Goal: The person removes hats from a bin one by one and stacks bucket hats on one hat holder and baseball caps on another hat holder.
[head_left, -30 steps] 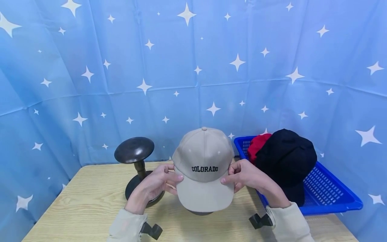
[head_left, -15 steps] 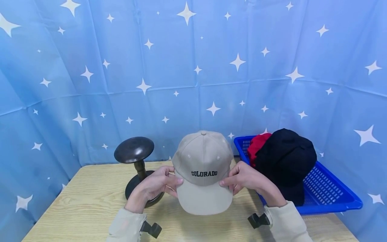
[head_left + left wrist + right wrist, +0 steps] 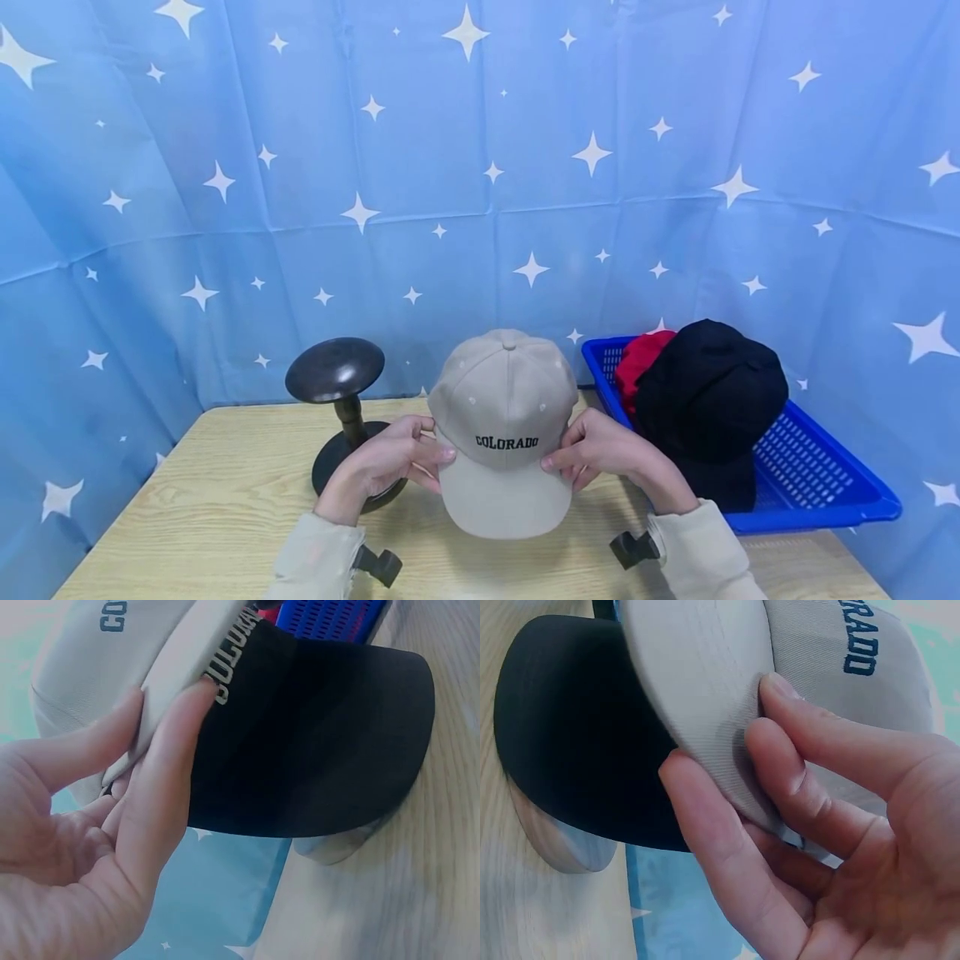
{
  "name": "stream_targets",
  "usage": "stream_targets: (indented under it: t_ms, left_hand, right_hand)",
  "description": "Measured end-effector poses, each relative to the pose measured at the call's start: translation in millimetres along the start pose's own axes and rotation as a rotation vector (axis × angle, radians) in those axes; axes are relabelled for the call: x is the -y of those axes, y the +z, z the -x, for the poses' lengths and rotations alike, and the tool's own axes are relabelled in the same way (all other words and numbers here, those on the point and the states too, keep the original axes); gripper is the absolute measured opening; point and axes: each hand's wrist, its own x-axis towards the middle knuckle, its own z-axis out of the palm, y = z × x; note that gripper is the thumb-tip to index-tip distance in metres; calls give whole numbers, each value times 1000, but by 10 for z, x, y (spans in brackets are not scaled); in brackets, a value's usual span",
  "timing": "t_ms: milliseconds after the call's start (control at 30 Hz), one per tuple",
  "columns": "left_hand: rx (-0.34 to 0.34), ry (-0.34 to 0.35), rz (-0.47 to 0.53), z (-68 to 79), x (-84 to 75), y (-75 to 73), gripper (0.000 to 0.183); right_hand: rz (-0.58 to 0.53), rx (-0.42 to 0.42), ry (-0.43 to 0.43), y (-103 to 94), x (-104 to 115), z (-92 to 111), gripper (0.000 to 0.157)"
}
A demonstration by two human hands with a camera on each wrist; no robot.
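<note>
A beige cap (image 3: 507, 400) lettered COLORADO faces me over the middle of the table, brim toward me. My left hand (image 3: 401, 454) pinches its brim at the left corner, thumb on top and fingers beneath. At the right corner my right hand (image 3: 603, 450) pinches the brim the same way. Both wrist views show a second cap, black (image 3: 315, 735) with pale lettering, right behind and below the beige one. Its dark brim (image 3: 562, 720) reaches out over a round base (image 3: 570, 847) on the table. From the head view the beige cap hides the black one.
To the left stands a dark hat stand (image 3: 335, 371) with a domed top and round base. A blue basket (image 3: 821, 467) at the right holds a black cap (image 3: 708, 396) and something red (image 3: 637, 358). A star-patterned curtain (image 3: 480, 167) closes off the back of the table (image 3: 187, 517).
The beige cap has come down a little, its crown now lower in the head view. Both hands have kept their pinch on the brim, the right one shifting slightly inward.
</note>
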Motion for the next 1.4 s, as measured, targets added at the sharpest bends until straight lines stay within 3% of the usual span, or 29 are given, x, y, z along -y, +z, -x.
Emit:
stream_targets:
  t_ms: [500, 767, 1067, 1400]
  left_hand:
    - [-47, -24, -46, -56, 93, 10, 38]
    - [-82, -23, -97, -77, 119, 14, 24]
    - [-160, -22, -164, -98, 141, 47, 18]
    - [-225, -21, -194, -143, 177, 54, 17]
  right_hand:
    - [139, -97, 52, 104, -5, -11, 24]
    - [189, -153, 51, 152, -79, -66, 19]
    - [360, -246, 29, 204, -100, -112, 32]
    - [456, -293, 19, 229, -150, -145, 35]
